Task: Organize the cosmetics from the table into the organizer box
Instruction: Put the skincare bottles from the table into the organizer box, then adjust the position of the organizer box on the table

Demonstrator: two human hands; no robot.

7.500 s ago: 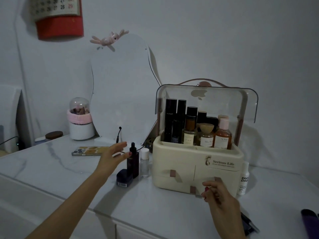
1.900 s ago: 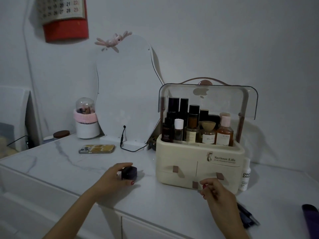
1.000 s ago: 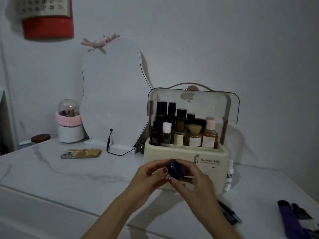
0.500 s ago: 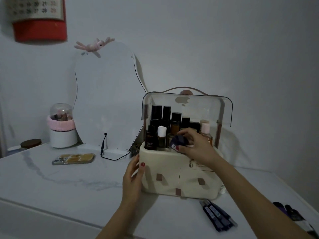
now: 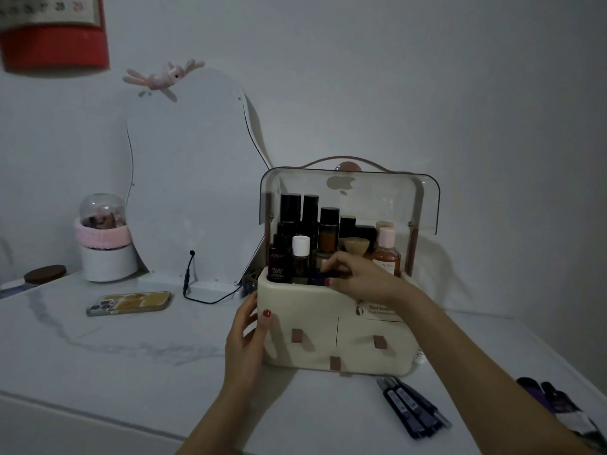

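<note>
Right hand: my right hand (image 5: 358, 277) reaches over the front rim of the organizer box (image 5: 335, 326), fingers curled down around a small dark jar (image 5: 323, 278) set low in the top compartment, just right of the white-capped bottle (image 5: 301, 257).
Left hand: my left hand (image 5: 248, 333) lies flat and open against the box's left front corner, thumb on the front face, fingers straight along the side, holding nothing.
Organizer box: cream, standing on the marble tabletop (image 5: 131, 349), its clear lid (image 5: 348, 195) raised; bottles stand upright in the top compartment.
Hidden: most of the dark jar is behind my fingers and the rim, so I cannot tell whether it rests on the compartment floor; my forearm covers part of the box's printed name.
Hard to make out: dark pens (image 5: 412, 410) lie in front of the box at the right; objects at the far right edge are cut off and dim.
Writing: the black bottle (image 5: 280, 262) at front left reads "L'ORÉAL" and "YOUTH CODE"; the box front shows "Seriou", the rest covered.
Elsewhere: a phone (image 5: 129, 302) lies face down to the left.
</note>
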